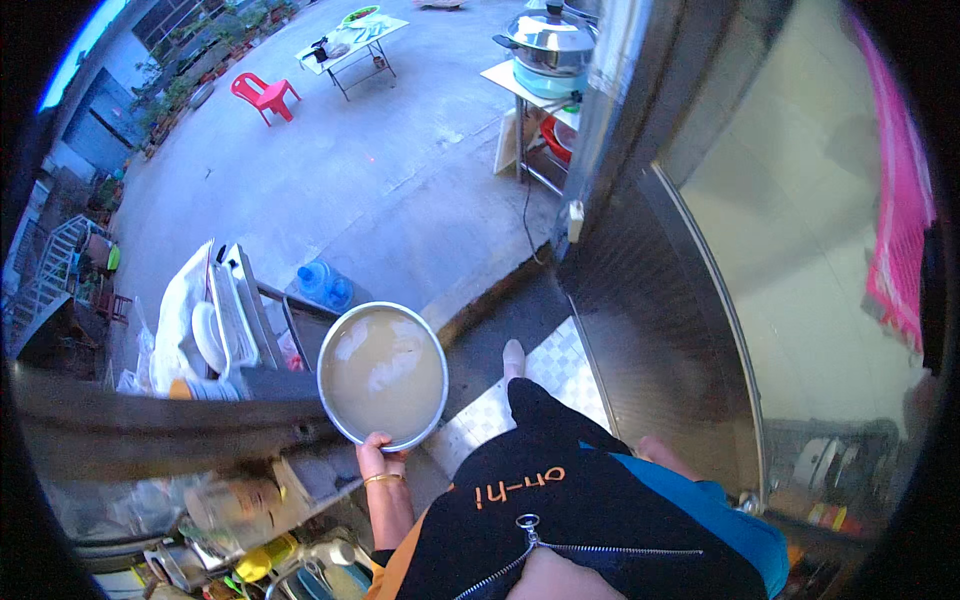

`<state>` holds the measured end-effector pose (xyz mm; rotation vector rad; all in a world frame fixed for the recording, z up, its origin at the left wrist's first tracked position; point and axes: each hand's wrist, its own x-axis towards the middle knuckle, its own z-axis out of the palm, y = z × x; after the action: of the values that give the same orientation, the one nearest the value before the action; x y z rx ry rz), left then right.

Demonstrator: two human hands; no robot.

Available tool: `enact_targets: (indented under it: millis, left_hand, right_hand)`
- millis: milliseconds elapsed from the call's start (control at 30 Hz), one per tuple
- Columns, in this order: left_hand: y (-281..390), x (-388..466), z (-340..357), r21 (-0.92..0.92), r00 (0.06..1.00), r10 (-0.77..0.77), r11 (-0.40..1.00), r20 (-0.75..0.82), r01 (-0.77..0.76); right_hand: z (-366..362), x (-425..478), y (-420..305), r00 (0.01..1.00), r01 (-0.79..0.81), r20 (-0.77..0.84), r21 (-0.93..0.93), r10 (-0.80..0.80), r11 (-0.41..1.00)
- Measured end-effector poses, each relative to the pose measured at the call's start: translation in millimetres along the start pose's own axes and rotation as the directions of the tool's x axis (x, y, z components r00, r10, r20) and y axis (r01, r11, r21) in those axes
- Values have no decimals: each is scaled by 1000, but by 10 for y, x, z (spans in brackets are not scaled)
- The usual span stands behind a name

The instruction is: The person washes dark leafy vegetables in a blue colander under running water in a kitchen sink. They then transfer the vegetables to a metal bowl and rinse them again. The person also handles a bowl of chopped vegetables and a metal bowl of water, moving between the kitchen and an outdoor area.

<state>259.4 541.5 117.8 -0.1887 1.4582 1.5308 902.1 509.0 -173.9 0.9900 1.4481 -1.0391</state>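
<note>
My left hand (379, 444) grips the near rim of a round metal basin (444, 375). Cloudy, tan-coloured liquid (386, 375) fills much of the basin, with bright reflections on its surface. A gold-coloured bracelet (384, 478) circles my left wrist. On the other side of my body, my right hand (654, 452) hangs low beside the dark door panel (660, 285). It is partly hidden by my clothing, and its fingers are not clear. One light-coloured shoe (514, 358) shows beside the dark doorway threshold.
Blue water bottles (326, 285) stand outside, just beyond the basin. Left of it are upright trays (234, 315) and a white bag (180, 322). Kitchen items crowd a shelf (262, 525) lower left. A pot (551, 45) tops an outdoor stand. Farther out are a red chair (266, 96) and table (360, 45).
</note>
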Motion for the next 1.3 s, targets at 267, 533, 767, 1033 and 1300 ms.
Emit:
enact_targets:
  millis: [267, 533, 767, 1033, 1300]
  left_hand:
    - [1233, 1054, 1469, -130, 995, 15, 991, -100, -28]
    - [2437, 2973, 2606, -165, 991, 95, 980, -90, -109]
    - [3345, 4753, 3544, -80, 980, 164, 982, -112, -174]
    - [4424, 6276, 5178, -80, 993, 119, 990, -14, -120]
    - [5263, 7813, 7030, -76, 995, 85, 993, -50, -89]
  right_hand:
    - [-2893, -880, -609, 660, 273, -646, 682, 384, 678]
    - [-5737, -1480, -1253, 650, 599, -733, 656, 201, 459]
    - [-7370, -789, -1327, 463, 425, -771, 626, 438, 653]
    - [-7520, 201, -1181, 860, -69, -500, 80, 100, 994]
    - [-9383, 831, -1954, 961, 58, -260, 517, 92, 854]
